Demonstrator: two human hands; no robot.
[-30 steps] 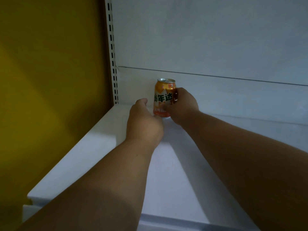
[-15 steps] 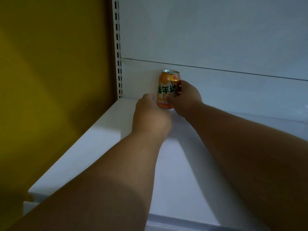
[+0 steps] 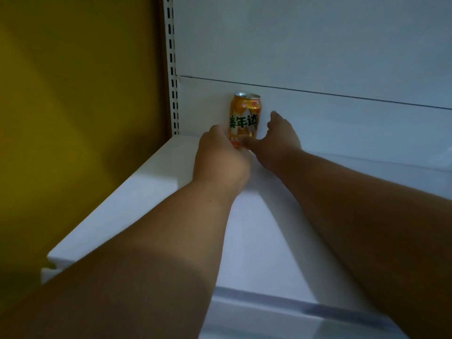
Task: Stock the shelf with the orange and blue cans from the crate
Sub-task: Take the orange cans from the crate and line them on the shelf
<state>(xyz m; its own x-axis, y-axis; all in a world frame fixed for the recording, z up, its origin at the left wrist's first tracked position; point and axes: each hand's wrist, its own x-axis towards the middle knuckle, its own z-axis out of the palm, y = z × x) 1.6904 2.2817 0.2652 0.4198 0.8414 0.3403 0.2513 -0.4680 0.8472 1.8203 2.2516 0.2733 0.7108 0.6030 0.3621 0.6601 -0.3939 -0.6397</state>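
Note:
An orange can (image 3: pixel 245 116) with green lettering stands upright at the back of the white shelf (image 3: pixel 256 241), against the rear panel. My left hand (image 3: pixel 220 157) is at the can's lower left side, knuckles towards me, fingers curled against it and hiding its base. My right hand (image 3: pixel 281 140) is just right of the can with its fingers spread and lifted off it; only the thumb reaches the can's lower edge. No blue can and no crate are in view.
A slotted white upright (image 3: pixel 172 69) marks the shelf's left end, with a yellow wall (image 3: pixel 73 118) beyond it. The white back panel (image 3: pixel 318 45) rises behind the can. The shelf's front lip (image 3: pixel 281 307) runs below my forearms.
My right hand has let go of the can and opened to its right. My left hand has moved in closer against the can's lower left side.

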